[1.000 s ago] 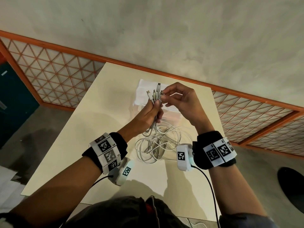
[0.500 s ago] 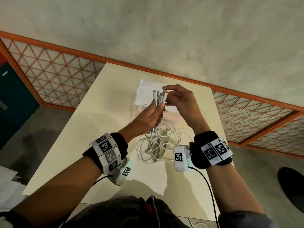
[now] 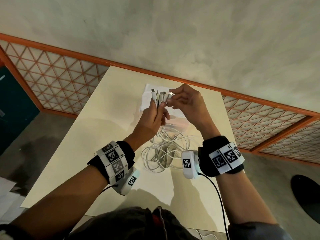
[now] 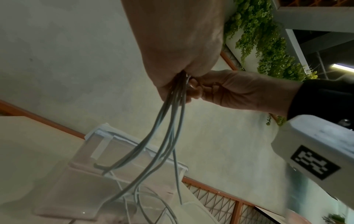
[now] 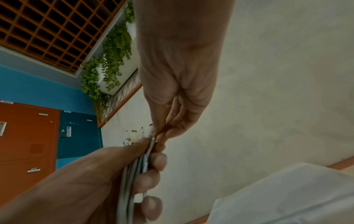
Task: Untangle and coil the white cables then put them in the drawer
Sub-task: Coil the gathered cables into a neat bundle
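Several white cables (image 3: 164,149) lie in a tangled heap on the cream table (image 3: 103,118), and their upper ends rise into my left hand (image 3: 152,118). That hand grips the bunch just below the plugs (image 3: 160,97), which fan out above its fingers. My right hand (image 3: 185,103) pinches the rightmost plug between thumb and forefinger. In the left wrist view the cables (image 4: 168,136) hang down from the fist toward a clear plastic drawer unit (image 4: 107,174). The right wrist view shows the cables (image 5: 132,178) running through my left fingers (image 5: 153,166).
The clear drawer unit (image 3: 174,118), with a white top, stands on the table behind my hands, mostly hidden by them. An orange lattice railing (image 3: 52,84) runs past the table's far edge. A dark round object (image 3: 306,193) lies on the floor at the right.
The plugs have spread into a fan above my left hand. My right hand has moved from the bunch's middle to pinch the rightmost plug. The heap on the table is unchanged.
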`<state>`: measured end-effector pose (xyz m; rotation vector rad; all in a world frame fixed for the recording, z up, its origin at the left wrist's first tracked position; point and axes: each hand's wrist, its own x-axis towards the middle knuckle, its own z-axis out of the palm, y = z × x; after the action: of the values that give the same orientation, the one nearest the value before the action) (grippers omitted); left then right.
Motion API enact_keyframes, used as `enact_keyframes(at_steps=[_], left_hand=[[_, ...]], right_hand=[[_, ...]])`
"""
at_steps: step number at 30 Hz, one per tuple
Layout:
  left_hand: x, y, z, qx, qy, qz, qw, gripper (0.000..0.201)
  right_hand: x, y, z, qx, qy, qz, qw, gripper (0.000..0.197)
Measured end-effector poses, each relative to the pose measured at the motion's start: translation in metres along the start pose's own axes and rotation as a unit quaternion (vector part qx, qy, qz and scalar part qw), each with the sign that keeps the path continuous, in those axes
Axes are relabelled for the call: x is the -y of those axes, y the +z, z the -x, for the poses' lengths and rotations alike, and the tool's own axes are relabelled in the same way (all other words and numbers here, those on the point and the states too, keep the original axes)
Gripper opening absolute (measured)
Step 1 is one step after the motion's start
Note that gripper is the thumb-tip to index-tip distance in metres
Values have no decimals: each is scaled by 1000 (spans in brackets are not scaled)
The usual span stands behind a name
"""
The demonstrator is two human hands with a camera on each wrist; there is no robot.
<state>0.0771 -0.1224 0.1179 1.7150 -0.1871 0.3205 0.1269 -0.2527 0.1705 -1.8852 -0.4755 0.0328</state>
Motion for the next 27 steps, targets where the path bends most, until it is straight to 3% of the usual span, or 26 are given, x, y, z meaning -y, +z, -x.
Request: enact_keyframes(at_steps=[4, 7, 12, 15, 18, 23, 25, 27], left_hand=[[5, -2, 0, 60, -1, -23, 998, 22], [6, -2, -2, 87, -6, -60, 994, 37], [5, 4, -3, 152, 5, -101, 983, 46], [2, 5, 0, 163, -8, -60, 985, 30], [0, 3, 3, 167, -69, 6, 983, 17], [-7, 8, 0, 158, -131, 215, 955, 11], [-8, 5, -5, 155, -132, 217, 955, 14], [-7, 0, -10, 128, -153, 196, 960, 23]], right_hand=[[2, 0, 1, 1, 16, -43, 999, 15], [9, -2, 5, 15, 18, -40, 999, 19], [14, 4, 6, 22, -30, 115, 993, 19], [10, 2, 3, 25, -12, 108, 994, 9], [8, -6, 3, 37, 26, 49, 998, 7], [2, -4, 10, 39, 62, -45, 996, 39], [-4, 4, 19, 96, 110, -52, 988, 61], [-11, 16, 32, 200, 130, -59, 969, 67]])
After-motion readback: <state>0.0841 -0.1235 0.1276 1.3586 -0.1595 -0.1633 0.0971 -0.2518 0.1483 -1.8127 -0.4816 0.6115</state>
